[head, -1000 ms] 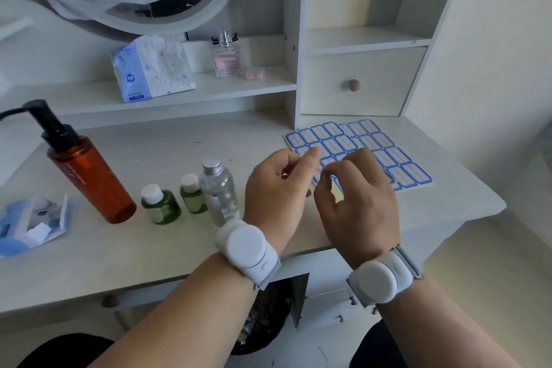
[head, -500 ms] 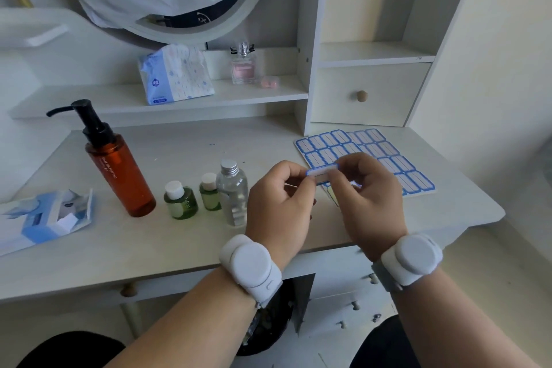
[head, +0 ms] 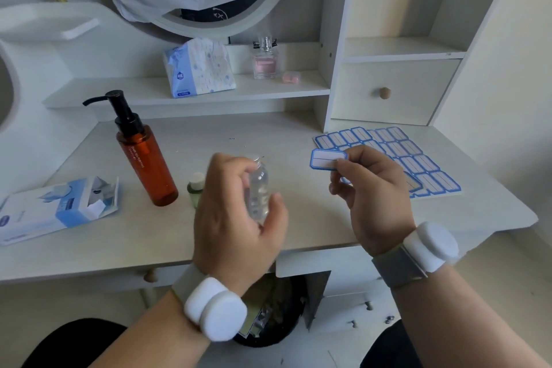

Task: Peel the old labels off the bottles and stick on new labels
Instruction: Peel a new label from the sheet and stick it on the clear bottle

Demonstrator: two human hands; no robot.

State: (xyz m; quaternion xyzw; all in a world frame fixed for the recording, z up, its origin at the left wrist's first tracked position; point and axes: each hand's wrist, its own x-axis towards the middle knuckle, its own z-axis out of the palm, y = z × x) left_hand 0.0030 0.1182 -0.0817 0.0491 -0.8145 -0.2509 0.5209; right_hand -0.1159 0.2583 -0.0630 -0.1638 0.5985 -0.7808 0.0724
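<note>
Soft, even daylight fills the scene, bright but not harsh, and the pale desk (head: 209, 140) and shelf unit (head: 397, 51) read slightly washed out. Shadows are faint: a weak one under the shelf (head: 191, 92) and darkness below the desktop. The left hand (head: 236, 218) is smeared by motion blur (its fingers look ghosted), while the right hand (head: 376, 197) stays fairly crisp. Wide-angle distortion bows the vertical lines near the edges, and fine detail is soft overall.
</note>
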